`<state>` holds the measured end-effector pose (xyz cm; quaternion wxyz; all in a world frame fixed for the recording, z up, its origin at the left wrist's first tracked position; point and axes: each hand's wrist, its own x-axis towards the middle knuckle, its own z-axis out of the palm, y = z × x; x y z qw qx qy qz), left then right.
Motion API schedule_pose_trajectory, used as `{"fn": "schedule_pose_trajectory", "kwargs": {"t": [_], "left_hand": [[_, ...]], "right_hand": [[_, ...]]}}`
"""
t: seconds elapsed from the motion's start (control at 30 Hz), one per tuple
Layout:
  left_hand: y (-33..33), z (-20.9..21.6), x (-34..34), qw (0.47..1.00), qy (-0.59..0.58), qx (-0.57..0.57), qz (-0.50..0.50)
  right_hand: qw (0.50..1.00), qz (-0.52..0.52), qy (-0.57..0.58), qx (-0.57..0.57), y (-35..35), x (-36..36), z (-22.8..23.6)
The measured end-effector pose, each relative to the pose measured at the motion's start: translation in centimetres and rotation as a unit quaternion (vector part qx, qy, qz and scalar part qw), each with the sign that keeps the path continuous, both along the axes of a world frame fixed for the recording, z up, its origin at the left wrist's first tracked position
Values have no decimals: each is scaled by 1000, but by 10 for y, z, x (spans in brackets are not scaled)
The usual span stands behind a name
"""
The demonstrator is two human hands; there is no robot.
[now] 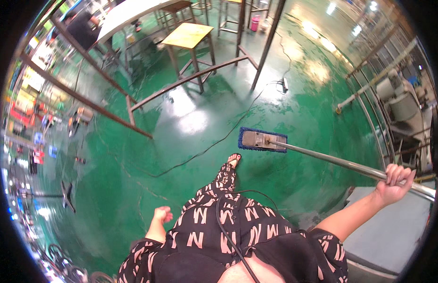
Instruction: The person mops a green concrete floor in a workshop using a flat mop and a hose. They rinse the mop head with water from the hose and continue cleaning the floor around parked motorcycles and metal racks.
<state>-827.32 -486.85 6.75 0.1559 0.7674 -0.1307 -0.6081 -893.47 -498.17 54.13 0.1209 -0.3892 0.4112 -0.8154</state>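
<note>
My right hand (394,183) is wrapped round the metal handle of a flat mop (332,162), out to the right. The handle slants down toward the left to a grey mop plate (254,139). Blue fringe (240,144) edges the plate, which lies flat on the green floor, ahead of my sandalled foot (234,160). At my left side hangs my left hand (163,214), its fingers loosely curled in with nothing seen in them.
A black cable (200,153) winds across the floor to a power strip (285,85). Ahead stand a metal frame (188,81) and a wooden-topped stool (188,35). A person (81,29) sits by a white table (127,18). Machinery and railings (365,96) line the right.
</note>
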Motion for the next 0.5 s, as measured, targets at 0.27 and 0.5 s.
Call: {"fn": "schedule_pose_trajectory", "kwargs": {"t": [0.27, 0.5], "left_hand": [[-203, -12, -86, 997, -15, -14, -73], [-477, 18, -221, 965, 42, -197, -169]], "right_hand": [[995, -99, 9, 6, -74, -31, 26], [966, -258, -13, 21, -101, -79, 30]]}}
